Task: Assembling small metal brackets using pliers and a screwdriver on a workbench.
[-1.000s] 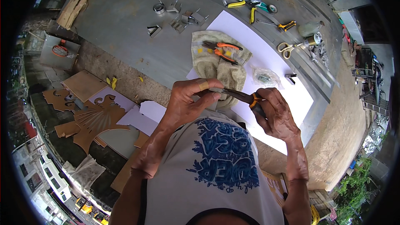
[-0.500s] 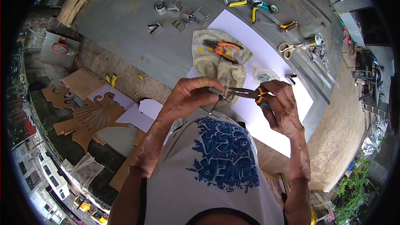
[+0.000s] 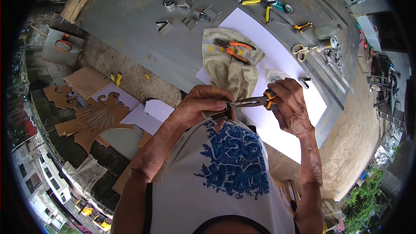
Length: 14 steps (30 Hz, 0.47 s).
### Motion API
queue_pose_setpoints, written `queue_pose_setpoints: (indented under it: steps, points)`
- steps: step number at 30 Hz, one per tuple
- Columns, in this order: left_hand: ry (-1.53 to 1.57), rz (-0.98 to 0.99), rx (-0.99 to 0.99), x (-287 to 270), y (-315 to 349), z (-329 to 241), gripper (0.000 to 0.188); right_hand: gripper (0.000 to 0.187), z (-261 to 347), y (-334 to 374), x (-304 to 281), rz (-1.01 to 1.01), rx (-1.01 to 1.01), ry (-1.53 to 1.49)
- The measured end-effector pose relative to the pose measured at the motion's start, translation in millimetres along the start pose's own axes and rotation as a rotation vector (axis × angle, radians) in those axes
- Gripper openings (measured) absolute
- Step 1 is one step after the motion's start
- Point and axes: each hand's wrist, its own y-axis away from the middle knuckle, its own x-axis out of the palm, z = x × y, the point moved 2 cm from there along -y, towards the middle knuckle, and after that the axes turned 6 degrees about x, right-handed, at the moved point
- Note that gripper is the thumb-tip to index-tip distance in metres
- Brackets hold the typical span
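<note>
My left hand (image 3: 203,102) is closed on a small bent metal bracket (image 3: 219,113) with thin wire or pins at its ends, held above my shirt front. In my right hand (image 3: 291,106) are long-nose pliers (image 3: 256,101) with black and orange handles. Their jaws point left, and the tips are at the bracket's upper right corner; whether they grip it I cannot tell. Beyond my hands, orange-handled pliers (image 3: 236,50) lie on a folded tan cloth (image 3: 229,71). The cloth rests partly on a white sheet (image 3: 299,121).
Several similar metal brackets (image 3: 189,21) and a tape-like ring (image 3: 169,3) lie on the grey table (image 3: 125,21). Scissors (image 3: 300,52), yellow-handled tools (image 3: 268,14), a tin can (image 3: 328,43) and a clear bag (image 3: 276,76) are to the right. Cut brown panels (image 3: 102,117) lie at the left.
My left hand has turned the bracket, so its wider face now shows below my fingers. The pliers in my right hand have shifted slightly left, staying close to the bracket.
</note>
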Motion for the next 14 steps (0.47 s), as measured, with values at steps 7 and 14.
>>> queue_pose_setpoints:
  steps: [7,14]
  points:
    - [-0.051,0.001,-0.007,2.4,-0.3,-1.2,0.024,0.037,3.7,0.5,8.0,-0.019,0.02,-0.062]
    - [-0.052,0.009,-0.021,0.9,0.1,0.2,0.026,0.039,3.6,2.6,11.4,-0.007,0.059,-0.076]
